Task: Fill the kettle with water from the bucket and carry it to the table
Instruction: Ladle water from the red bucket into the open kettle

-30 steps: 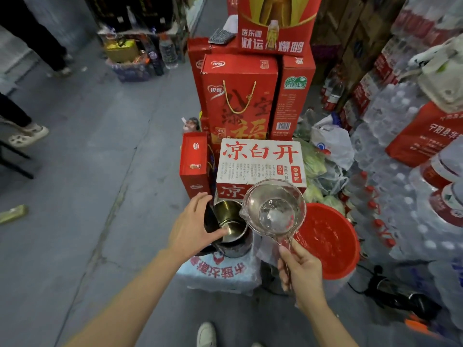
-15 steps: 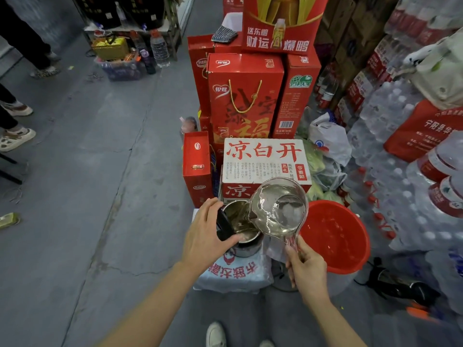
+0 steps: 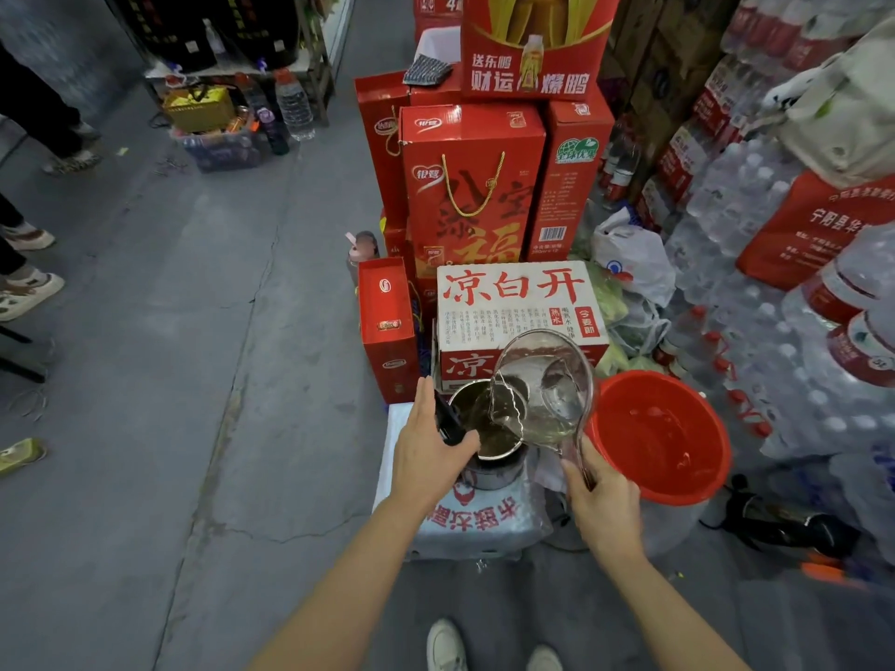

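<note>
One steel kettle, one clear scoop, one red bucket. The left hand grips the kettle's black handle; the right hand clasps the scoop's handle, tilting water into the kettle.

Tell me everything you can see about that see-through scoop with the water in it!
The scoop is a clear plastic ladle with a round bowl and a long thin handle. The right hand holds the handle in its grip. The bowl is tipped toward the metal kettle, with its lip over the kettle's open mouth, and water is spilling in. Some water is left inside. The red bucket sits just right of it.
</note>
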Demonstrator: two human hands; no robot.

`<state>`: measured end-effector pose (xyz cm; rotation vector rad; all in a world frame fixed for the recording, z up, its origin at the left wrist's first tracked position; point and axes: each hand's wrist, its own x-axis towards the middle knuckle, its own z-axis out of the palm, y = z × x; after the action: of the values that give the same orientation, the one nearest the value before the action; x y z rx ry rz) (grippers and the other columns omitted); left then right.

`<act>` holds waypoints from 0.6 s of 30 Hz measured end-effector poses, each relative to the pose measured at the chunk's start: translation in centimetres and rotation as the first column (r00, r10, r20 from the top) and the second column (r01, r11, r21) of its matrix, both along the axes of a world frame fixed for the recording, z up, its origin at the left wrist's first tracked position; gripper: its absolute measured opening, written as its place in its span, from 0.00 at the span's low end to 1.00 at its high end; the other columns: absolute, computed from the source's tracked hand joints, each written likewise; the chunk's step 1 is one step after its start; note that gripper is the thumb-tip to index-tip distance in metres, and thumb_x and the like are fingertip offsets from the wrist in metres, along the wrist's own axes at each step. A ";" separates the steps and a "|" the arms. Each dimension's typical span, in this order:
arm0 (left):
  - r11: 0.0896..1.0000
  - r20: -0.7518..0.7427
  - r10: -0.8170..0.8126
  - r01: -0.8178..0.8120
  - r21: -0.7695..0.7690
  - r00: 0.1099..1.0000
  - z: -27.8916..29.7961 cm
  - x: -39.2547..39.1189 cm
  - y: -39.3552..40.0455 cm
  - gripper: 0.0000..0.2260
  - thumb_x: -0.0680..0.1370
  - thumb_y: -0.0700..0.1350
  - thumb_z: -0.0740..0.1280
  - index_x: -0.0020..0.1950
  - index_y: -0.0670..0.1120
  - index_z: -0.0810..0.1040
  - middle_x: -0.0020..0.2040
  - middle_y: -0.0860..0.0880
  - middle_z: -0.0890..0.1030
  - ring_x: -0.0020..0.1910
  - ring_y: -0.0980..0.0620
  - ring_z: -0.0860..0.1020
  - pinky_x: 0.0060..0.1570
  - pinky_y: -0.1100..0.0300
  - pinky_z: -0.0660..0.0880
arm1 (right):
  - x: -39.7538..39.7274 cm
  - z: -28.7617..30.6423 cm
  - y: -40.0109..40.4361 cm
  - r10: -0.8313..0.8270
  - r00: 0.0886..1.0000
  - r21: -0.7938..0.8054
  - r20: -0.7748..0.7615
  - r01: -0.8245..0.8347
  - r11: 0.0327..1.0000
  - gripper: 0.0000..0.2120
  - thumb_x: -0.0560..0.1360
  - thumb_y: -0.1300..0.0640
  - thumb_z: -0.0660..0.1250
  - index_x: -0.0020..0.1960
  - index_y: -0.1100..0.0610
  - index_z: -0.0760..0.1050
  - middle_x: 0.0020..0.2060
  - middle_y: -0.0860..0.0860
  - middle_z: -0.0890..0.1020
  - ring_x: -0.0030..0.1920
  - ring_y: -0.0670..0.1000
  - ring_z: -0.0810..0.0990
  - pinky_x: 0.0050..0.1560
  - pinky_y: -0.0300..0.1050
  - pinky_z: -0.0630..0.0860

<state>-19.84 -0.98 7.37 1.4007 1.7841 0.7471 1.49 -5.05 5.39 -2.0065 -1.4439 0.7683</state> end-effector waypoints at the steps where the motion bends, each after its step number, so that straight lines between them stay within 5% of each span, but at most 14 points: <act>1: 1.000 -0.003 -0.015 0.015 0.000 1.000 0.0 -0.4 0.2 0.42 0.74 0.49 0.72 0.80 0.51 0.50 0.79 0.53 0.61 0.75 0.52 0.64 0.62 0.66 0.60 | -0.2 0.0 -0.1 0.001 1.000 0.007 0.017 -0.001 1.000 0.24 0.80 0.56 0.67 0.75 0.55 0.72 0.34 0.55 0.84 0.36 0.52 0.81 0.33 0.32 0.69; 5: 0.997 0.032 -0.076 0.077 -0.024 0.997 0.6 -1.6 0.8 0.41 0.74 0.47 0.73 0.80 0.54 0.51 0.75 0.58 0.64 0.71 0.58 0.65 0.65 0.61 0.65 | -0.7 0.6 -0.5 0.003 0.998 0.040 0.066 -0.006 0.999 0.25 0.80 0.58 0.68 0.76 0.56 0.71 0.35 0.58 0.84 0.32 0.50 0.72 0.33 0.44 0.69; 7: 0.994 0.044 -0.106 0.108 -0.026 0.993 0.7 -2.1 1.1 0.41 0.74 0.46 0.73 0.79 0.56 0.52 0.69 0.63 0.63 0.65 0.64 0.63 0.63 0.64 0.64 | -0.9 1.1 -0.6 0.010 0.996 0.024 0.089 -0.012 1.000 0.25 0.80 0.57 0.67 0.77 0.55 0.69 0.41 0.61 0.86 0.37 0.51 0.73 0.39 0.43 0.70; 12: 0.990 0.041 -0.140 0.141 -0.019 0.989 0.7 -2.6 1.3 0.40 0.75 0.45 0.73 0.79 0.55 0.53 0.66 0.64 0.61 0.64 0.65 0.61 0.61 0.66 0.60 | -0.9 1.5 -0.6 0.072 0.969 -0.038 0.237 -0.064 0.997 0.27 0.82 0.52 0.64 0.80 0.50 0.64 0.40 0.58 0.86 0.40 0.59 0.84 0.37 0.46 0.73; 18: 0.993 0.013 -0.120 0.120 -0.011 0.993 1.0 -1.9 1.1 0.39 0.75 0.46 0.72 0.80 0.53 0.53 0.70 0.64 0.60 0.68 0.63 0.61 0.64 0.64 0.60 | -0.8 1.2 -0.5 0.152 0.891 0.031 0.427 -0.182 0.983 0.26 0.78 0.54 0.69 0.75 0.54 0.72 0.30 0.54 0.83 0.26 0.57 0.81 0.25 0.43 0.68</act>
<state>-21.77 0.07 8.36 1.4787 1.6762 0.6792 0.70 -5.52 6.55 -2.0986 -1.8805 0.3465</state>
